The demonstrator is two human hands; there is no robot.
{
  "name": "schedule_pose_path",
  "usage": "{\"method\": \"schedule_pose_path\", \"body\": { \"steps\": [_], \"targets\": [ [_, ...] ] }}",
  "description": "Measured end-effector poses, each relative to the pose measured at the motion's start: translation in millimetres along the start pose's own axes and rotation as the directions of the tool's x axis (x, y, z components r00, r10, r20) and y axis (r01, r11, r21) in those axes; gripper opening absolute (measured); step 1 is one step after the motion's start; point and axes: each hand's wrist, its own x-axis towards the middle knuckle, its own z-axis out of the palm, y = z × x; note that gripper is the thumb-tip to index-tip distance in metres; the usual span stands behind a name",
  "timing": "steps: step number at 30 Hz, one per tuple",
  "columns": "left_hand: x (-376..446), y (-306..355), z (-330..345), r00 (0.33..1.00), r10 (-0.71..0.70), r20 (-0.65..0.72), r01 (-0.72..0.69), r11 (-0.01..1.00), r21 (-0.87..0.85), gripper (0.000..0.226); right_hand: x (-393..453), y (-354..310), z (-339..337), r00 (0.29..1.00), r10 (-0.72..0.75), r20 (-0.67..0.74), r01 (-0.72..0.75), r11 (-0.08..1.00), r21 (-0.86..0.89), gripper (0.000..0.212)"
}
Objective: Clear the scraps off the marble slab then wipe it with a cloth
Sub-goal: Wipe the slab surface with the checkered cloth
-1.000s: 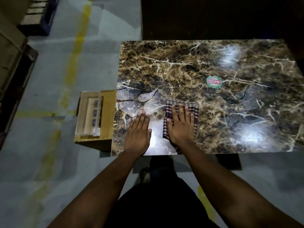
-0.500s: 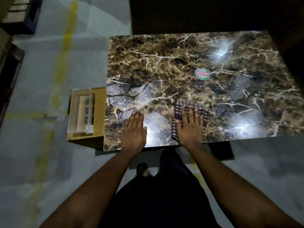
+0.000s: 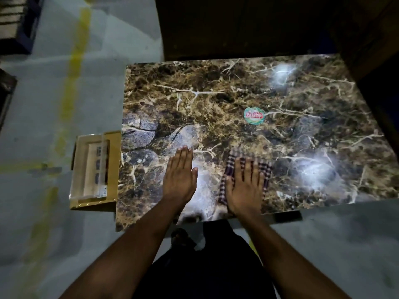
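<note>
- Nearest the person, both forearms reach out over the near edge of the marble slab (image 3: 216, 100), which serves here as the bench top.
- The right hand (image 3: 245, 186) lies flat, fingers spread, pressing down on a checked cloth (image 3: 266, 171). It is not gripping; the palm pins the cloth to the stone near the near edge, a little right of centre.
- The cloth shows around the hand on its left, far and right sides, and looks folded, with its long axis running near to far.
- The left hand (image 3: 180, 173) lies flat and open on bare stone, holding nothing, just left of the cloth with a bright patch of glare between them. It seems to be bracing.
- No loose scraps can be made out on the slab, so the clearing step looks done and wiping is in hand.
- Farther in and slightly right of the cloth sits a round sticker (image 3: 254, 115), stuck to the surface.
- Most unwiped stone lies far and right of the right hand, so that hand is better placed to push the cloth away and across.
- Off the slab's left edge, a cardboard box (image 3: 112, 169) sits on the floor (image 3: 43, 93).
</note>
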Motion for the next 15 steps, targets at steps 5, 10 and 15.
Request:
{"method": "schedule_pose_path", "body": {
  "steps": [5, 10, 15],
  "targets": [
    [30, 8, -3, 0.999, -0.032, -0.004, 0.032, 0.999, -0.015, 0.061, 61, -43, 4, 0.982, -0.185, 0.028, 0.183, 0.982, 0.054, 0.069],
    [69, 7, -6, 1.0, -0.02, -0.006, 0.02, 1.0, -0.011, 0.062, 124, -23, -6, 0.997, -0.074, -0.009, 0.075, 0.997, 0.008, 0.07],
    [106, 14, -10, 0.998, -0.069, -0.012, 0.069, 0.998, 0.008, 0.06, 115, -52, -1, 0.988, -0.154, -0.019, 0.154, 0.987, 0.046, 0.067]
  ]
}}
